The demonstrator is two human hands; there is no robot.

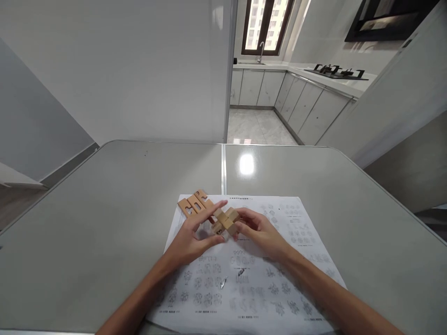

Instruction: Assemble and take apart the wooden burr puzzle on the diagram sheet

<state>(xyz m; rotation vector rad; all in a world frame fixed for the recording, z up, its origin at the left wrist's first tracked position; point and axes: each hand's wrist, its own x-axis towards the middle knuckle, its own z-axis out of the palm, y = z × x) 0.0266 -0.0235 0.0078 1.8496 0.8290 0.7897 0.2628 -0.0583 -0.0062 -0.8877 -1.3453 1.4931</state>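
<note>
Between my two hands is a wooden block puzzle of light-coloured crossed pieces (226, 221), held above a printed sheet (251, 298). My left hand (190, 237) grips its left side, thumb below and index finger stretched along the top. On the opposite side, the thumb and fingers of my right hand (260, 230) are closed on it. A dark number-like mark shows on one lower piece. Just beyond my left hand, several notched wooden puzzle pieces (190, 204) lie side by side near the sheet's upper left corner; my fingers partly cover them.
The sheet carries rows of small line drawings and lies on a grey table (104, 242) with a metal seam (223, 167) across it. Two small shiny spots (224, 282) show on the paper. Behind are a white wall, kitchen cabinets (314, 107) and a stove (335, 72).
</note>
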